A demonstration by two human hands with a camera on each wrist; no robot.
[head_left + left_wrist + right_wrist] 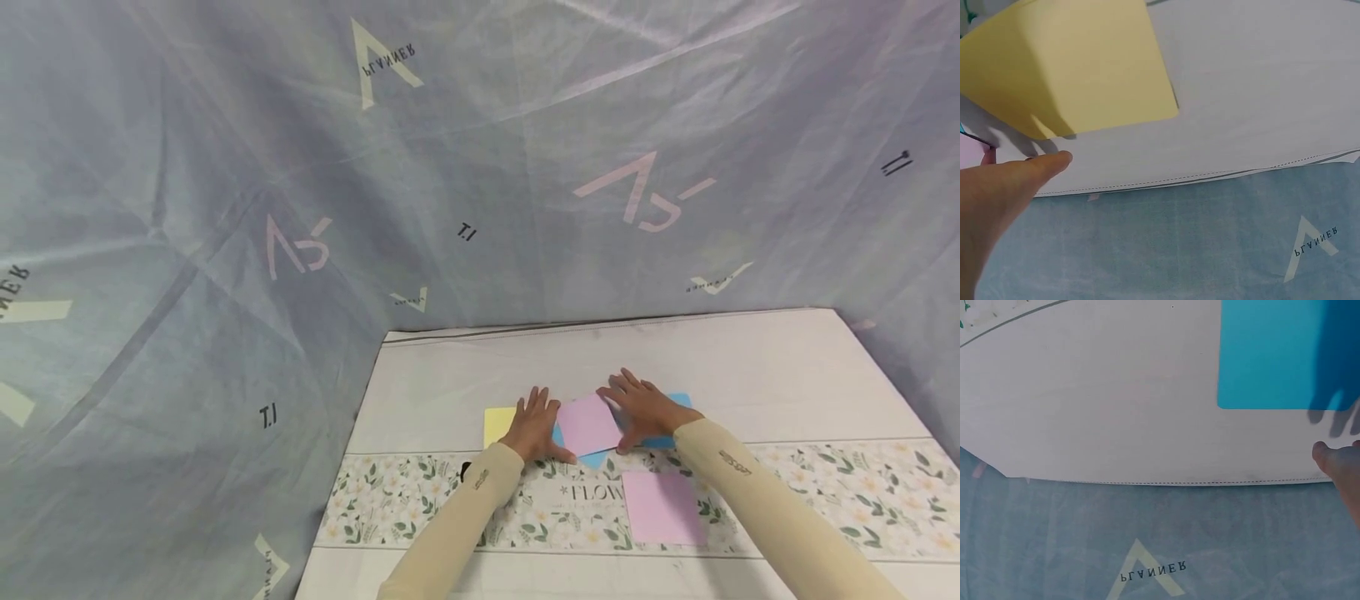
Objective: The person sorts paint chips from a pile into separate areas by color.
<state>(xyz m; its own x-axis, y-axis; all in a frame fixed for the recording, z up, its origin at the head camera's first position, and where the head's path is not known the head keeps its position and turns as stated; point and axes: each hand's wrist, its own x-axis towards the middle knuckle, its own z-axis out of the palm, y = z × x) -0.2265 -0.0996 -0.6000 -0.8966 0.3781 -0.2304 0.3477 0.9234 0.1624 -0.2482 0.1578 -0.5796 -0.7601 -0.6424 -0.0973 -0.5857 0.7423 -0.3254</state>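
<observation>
A pink square sheet (588, 425) lies at a slant over a blue sheet (595, 460), which shows along its left and lower edges. At the pink sheet's left side my left hand (534, 427) is spread, index fingertip by the upper corner and thumb by the lower one. My right hand (642, 407) spans the opposite side, its fingers by the upper right corner and thumb by the lower right. A yellow sheet (1085, 69) lies beside and partly behind the left hand in the head view. Another blue sheet (1279, 356) is partly covered by the right hand in the head view.
A second pink sheet (663, 508) lies nearer, over the floral band (862, 492) of the white table cover (450, 367). A small black thing (466, 471) shows by the left sleeve. Grey-blue printed cloth (525, 167) hangs behind and at both sides.
</observation>
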